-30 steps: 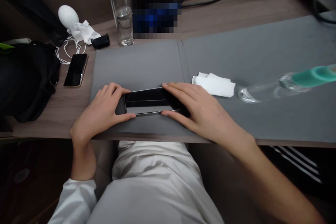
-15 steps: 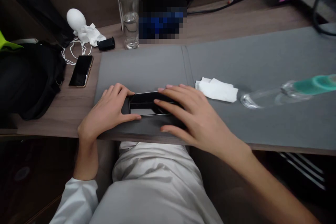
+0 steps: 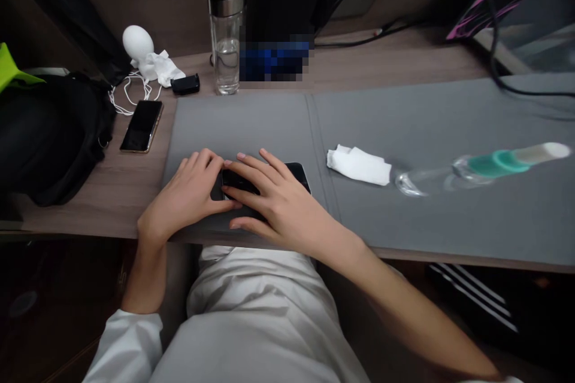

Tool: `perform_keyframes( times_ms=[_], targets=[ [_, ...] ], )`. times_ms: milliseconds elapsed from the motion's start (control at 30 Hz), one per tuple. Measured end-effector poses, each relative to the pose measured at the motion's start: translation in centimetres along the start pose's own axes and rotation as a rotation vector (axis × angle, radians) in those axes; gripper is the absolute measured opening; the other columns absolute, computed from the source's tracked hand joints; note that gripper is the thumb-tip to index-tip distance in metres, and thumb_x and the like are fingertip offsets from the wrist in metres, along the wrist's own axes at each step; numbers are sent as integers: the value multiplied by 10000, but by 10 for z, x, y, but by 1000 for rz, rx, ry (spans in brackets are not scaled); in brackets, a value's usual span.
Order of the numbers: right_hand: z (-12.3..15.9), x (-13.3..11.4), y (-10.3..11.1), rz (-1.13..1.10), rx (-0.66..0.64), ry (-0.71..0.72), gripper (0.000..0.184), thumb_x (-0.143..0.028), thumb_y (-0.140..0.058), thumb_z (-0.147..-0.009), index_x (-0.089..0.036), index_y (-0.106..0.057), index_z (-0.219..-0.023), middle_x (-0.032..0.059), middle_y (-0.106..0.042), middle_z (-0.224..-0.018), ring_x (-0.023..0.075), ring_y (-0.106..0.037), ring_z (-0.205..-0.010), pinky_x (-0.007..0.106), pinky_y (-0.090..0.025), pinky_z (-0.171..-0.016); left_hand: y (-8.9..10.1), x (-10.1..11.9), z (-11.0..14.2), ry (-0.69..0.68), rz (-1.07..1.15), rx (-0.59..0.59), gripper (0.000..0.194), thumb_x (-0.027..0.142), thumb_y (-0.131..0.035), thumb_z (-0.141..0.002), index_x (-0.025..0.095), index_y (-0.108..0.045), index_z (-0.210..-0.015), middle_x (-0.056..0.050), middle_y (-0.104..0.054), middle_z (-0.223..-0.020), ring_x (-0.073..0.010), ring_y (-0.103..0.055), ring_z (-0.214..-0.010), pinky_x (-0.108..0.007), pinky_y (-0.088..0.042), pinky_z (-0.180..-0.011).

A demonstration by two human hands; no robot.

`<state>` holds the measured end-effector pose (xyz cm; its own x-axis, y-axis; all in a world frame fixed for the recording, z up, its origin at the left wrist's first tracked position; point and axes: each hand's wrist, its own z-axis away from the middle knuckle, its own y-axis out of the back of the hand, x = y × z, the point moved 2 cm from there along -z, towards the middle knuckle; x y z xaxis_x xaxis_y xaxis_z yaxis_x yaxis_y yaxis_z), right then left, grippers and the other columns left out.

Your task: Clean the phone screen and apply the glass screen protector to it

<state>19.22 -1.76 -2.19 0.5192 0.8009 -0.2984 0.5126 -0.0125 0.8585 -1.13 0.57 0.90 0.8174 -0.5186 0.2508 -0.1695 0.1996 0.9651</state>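
Note:
A black phone (image 3: 298, 175) with a pale edge lies on the grey desk mat (image 3: 251, 116) close to the desk's front. Thumb and fingers of my left hand (image 3: 188, 188) grip its left end. My right hand (image 3: 274, 200) lies over the screen, fingers stretched out and spread, pointing left. Its fingertips come close to my left hand and cover much of the phone; only the right end shows well. To the right rests a folded white tissue (image 3: 358, 165). Beside that lies a clear bottle with a green-and-white top (image 3: 496, 163), blurred.
A glass water bottle (image 3: 227, 42) stands at the back. Another phone (image 3: 141, 126), a black clip-like item (image 3: 185, 84), white cables (image 3: 128, 93) and a white egg-shaped thing (image 3: 138, 43) are at left, beside a black bag (image 3: 54, 131). A black cable (image 3: 494, 66) crosses the back right.
My right hand has slid left along the phone towards my left hand, uncovering the phone's right end. My left hand keeps its grip. The view has shifted slightly.

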Motion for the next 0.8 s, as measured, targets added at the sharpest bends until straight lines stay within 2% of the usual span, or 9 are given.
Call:
perform_keyframes(
  times_ms=[300,633,733,800],
  targets=[
    [22,18,15,22,14,-100,453,-521,-559,-1074,-205,-753,-1335,185,-546,-1619,377,-404,-1590,707,-293,-1306,-1,-2,2,8,65,18,580,593,-775,-927,220,-557,-1314,-99,-575,-1311,-328,-563,-1232,-476,-457,-1060],
    [69,48,35,52,71,-225,360,-463,-560,-1086,-294,-738,-1350,126,-532,-1631,370,-422,-1575,739,-292,-1284,-4,-10,0,13,88,22,569,630,-759,-917,241,-566,-1285,-85,-583,-1304,-321,-576,-1217,-460,-462,-1037],
    [80,54,40,78,84,-241,337,-432,-558,-1088,-304,-729,-1348,117,-531,-1630,376,-420,-1576,744,-321,-1269,-4,-13,-1,15,121,31,576,651,-755,-909,244,-578,-1278,-82,-589,-1295,-325,-580,-1216,-466,-458,-1045],
    [85,57,42,117,129,-215,321,-404,-578,-1082,-285,-715,-1346,134,-561,-1599,374,-468,-1545,722,-372,-1253,-3,-15,-2,29,149,31,588,668,-766,-891,249,-590,-1263,-78,-598,-1290,-329,-583,-1212,-473,-458,-1051]
  ],
)
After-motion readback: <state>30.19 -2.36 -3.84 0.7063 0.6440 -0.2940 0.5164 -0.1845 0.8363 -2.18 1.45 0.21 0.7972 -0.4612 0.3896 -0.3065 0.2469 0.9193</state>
